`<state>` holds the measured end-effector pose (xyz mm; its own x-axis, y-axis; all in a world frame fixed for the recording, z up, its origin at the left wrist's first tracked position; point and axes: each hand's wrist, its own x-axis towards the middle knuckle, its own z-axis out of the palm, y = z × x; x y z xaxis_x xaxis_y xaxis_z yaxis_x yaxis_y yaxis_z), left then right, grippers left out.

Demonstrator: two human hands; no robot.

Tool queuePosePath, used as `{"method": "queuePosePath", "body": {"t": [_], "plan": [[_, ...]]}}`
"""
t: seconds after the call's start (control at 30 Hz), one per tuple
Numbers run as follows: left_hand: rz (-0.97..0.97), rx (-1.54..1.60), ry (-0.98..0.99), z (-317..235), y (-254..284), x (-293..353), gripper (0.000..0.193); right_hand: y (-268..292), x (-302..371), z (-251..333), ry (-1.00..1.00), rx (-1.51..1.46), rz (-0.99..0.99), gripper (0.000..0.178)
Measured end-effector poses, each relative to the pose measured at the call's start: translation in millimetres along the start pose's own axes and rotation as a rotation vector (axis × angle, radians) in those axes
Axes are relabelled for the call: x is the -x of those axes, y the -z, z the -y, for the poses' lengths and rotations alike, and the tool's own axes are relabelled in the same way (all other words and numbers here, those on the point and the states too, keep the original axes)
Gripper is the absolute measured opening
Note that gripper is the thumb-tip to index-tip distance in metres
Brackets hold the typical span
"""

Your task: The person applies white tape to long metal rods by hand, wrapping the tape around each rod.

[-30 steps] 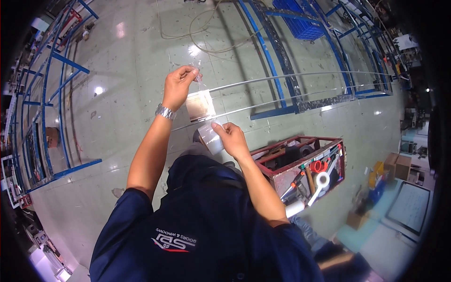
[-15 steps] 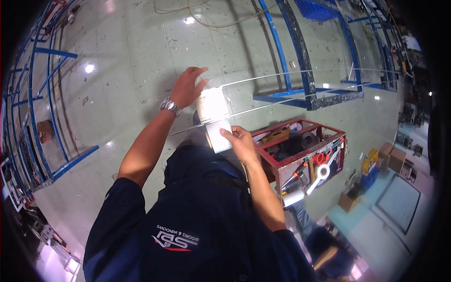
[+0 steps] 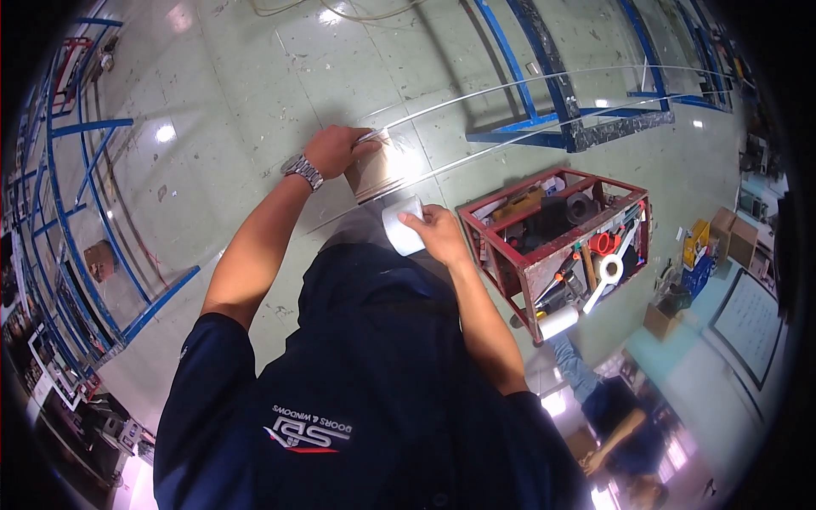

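Note:
In my right hand (image 3: 440,233) is a wide roll of whitish clear film (image 3: 403,226), gripped with the thumb on its face. A shiny strip of film (image 3: 382,167), tan where it catches less light, stretches from near the roll across a long, narrow clear pane (image 3: 476,127). My left hand (image 3: 338,153), with a metal watch on the wrist, is closed at the strip's far end, thumb and fingers pinched at the pane's far edge. Glare hides exactly where film and pane meet.
A red metal cart (image 3: 527,276) with tools and rolls stands close on my right. Blue metal racks stand at left (image 3: 127,319) and at far right (image 3: 569,119). Another person (image 3: 625,425) is at lower right, near a pale worktable (image 3: 671,344). A hose (image 3: 340,13) lies on the floor.
My left hand has come down from open fingers above the pane to a pinch at its far edge. My right hand and the roll have moved slightly away from me.

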<state>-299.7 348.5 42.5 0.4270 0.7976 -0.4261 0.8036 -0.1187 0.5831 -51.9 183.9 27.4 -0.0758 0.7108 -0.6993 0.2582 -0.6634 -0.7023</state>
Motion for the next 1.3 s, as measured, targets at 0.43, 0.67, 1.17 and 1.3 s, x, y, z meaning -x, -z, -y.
{"method": "queuePosePath", "body": {"t": [0.43, 0.67, 1.17, 1.3], "plan": [[-0.032, 0.12, 0.088, 11, -13, 2, 0.06, -10, -90, -46, 0.046, -0.091, 0.2, 0.052], [0.025, 0.24, 0.183, 6, -6, -8, 0.072, -16, -186, -79, 0.26, -0.18, 0.207, 0.04], [0.195, 0.658, 0.355, 16, 1, -37, 0.053, 0, -218, -20, 0.522, -0.4, 0.505, 0.088], [0.27, 0.757, 0.369, 13, 1, -45, 0.056, 8, -227, -24, 0.632, -0.143, 0.456, 0.099]]}}
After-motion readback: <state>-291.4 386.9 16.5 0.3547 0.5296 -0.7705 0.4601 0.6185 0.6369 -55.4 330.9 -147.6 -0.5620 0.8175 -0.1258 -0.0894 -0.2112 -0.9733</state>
